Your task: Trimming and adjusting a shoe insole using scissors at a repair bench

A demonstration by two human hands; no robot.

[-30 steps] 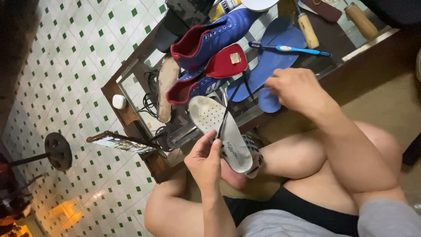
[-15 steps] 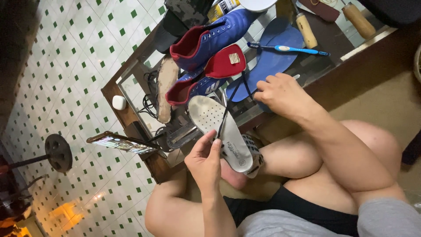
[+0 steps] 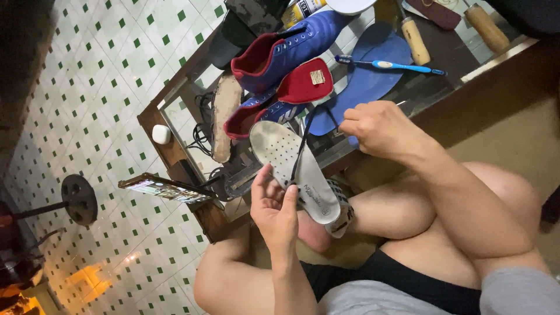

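My left hand [image 3: 275, 209] holds a grey-white perforated insole [image 3: 291, 169] by its near edge, above my crossed legs. My right hand [image 3: 379, 125] is closed on a dark thread or lace [image 3: 304, 140] that loops from the insole up to the fist, just in front of the table's edge. On the glass table behind lie two blue shoes with red lining [image 3: 286, 58], and a blue insole [image 3: 364, 81] with a blue toothbrush [image 3: 388, 64] across it.
A brown worn sole [image 3: 224, 119] and dark cables lie on the table's left part. Wooden-handled tools [image 3: 415, 38] rest at the back. A phone on a stand [image 3: 166, 189] and a small white case [image 3: 161, 134] sit at the left, over green-and-white floor tiles.
My right hand has moved down and left, closer to the insole, with the thread. The left hand and insole have stayed in place.
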